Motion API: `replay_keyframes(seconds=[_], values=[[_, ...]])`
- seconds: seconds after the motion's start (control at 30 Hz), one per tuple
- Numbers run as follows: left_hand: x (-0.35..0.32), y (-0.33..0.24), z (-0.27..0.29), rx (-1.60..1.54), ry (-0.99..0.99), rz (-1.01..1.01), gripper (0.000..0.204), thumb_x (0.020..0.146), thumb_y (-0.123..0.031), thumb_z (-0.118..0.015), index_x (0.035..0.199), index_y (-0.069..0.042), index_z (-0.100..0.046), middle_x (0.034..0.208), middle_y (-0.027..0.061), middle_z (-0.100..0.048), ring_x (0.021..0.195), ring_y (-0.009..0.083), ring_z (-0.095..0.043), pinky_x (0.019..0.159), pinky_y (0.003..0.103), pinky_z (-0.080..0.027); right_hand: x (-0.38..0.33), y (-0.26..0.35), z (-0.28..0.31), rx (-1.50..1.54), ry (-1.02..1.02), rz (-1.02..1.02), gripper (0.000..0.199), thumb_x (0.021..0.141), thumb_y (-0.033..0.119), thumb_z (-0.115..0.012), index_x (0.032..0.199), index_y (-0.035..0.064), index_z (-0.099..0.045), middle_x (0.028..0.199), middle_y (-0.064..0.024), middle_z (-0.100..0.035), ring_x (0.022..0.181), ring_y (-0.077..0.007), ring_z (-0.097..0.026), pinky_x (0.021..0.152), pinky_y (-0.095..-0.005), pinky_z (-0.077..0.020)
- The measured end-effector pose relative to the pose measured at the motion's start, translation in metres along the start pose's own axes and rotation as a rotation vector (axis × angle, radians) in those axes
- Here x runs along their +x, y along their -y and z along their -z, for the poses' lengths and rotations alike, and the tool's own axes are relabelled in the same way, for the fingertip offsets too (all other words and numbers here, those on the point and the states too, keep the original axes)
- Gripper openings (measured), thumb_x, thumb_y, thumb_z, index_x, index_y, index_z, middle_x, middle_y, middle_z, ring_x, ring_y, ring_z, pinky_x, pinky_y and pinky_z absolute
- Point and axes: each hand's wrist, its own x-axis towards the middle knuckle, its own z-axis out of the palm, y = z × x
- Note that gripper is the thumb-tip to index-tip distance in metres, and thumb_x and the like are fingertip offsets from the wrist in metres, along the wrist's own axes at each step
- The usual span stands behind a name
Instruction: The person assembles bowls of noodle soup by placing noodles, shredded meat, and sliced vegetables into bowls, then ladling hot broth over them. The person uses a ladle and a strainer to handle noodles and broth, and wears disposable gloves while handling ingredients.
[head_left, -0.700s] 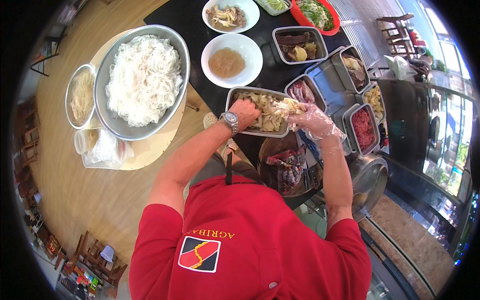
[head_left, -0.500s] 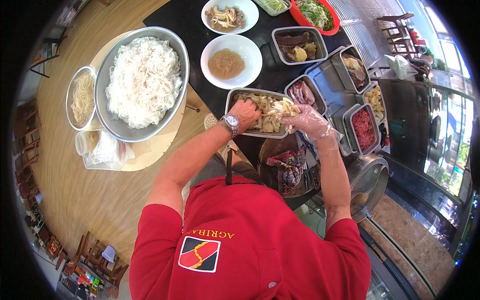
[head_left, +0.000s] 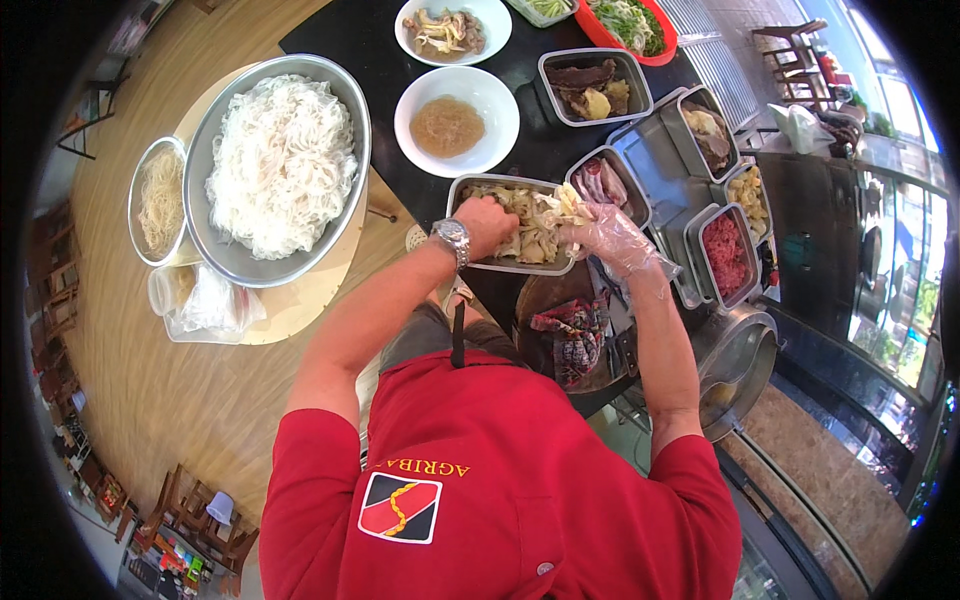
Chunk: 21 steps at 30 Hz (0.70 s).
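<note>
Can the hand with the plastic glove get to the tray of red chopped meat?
Probably yes. The right hand is over the pale-meat tray, and the red meat tray sits open just beyond it, nothing between.

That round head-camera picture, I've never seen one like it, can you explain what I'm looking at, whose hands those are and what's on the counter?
It is one picture from a wide fisheye camera worn on a person's head, looking down, so straight edges bend near the rim. There is no machine: the red shirt at the bottom and the two forearms belong to the wearer. The bare left hand, with a metal wristwatch, and the right hand, in a clear plastic glove, both reach into a rectangular steel tray of pale sliced food; exactly what each grips is hard to tell. Around it on the dark counter lie a big round steel bowl of white noodles, a white bowl of brownish paste, a steel tray of red minced meat and more trays of meats and greens.
</note>
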Motion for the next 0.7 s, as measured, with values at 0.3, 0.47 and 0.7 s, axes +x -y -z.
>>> replay_keyframes(seconds=[0.3, 0.47, 0.7], values=[[-0.034, 0.017, 0.049, -1.54, -0.053, 0.416, 0.024, 0.092, -0.019, -0.072, 0.111, -0.005, -0.069, 0.091, 0.0014, -0.074, 0.069, 0.008, -0.064, 0.061, 0.023, -0.049, 0.008, -0.005, -0.005, -0.285, 0.0, 0.039, 0.037, 0.08, 0.029, -0.076, 0.108, 0.0047, -0.076, 0.085, -0.0051, -0.073, 0.081, -0.0138, -0.066, 0.077, -0.0336, -0.0533], [-0.046, 0.019, 0.036, -1.938, -0.064, 0.529, 0.022, 0.096, -0.021, -0.065, 0.115, -0.01, -0.068, 0.099, 0.0019, -0.073, 0.074, 0.0087, -0.06, 0.068, 0.025, -0.049, 0.012, -0.007, -0.005, -0.248, 0.017, 0.105, 0.033, 0.081, 0.027, -0.075, 0.104, 0.0035, -0.075, 0.087, -0.0043, -0.072, 0.082, -0.0131, -0.065, 0.078, -0.0338, -0.0521], [-0.052, 0.009, 0.04, -2.045, -0.043, 0.57, 0.03, 0.096, -0.023, -0.061, 0.122, -0.01, -0.067, 0.097, 0.0014, -0.07, 0.075, 0.0122, -0.058, 0.069, 0.028, -0.049, 0.002, 0.006, -0.006, -0.005, 0.1, 0.018, 0.029, 0.085, 0.011, -0.072, 0.112, 0.0, -0.071, 0.095, -0.001, -0.07, 0.083, -0.0102, -0.064, 0.074, -0.0285, -0.0524]])
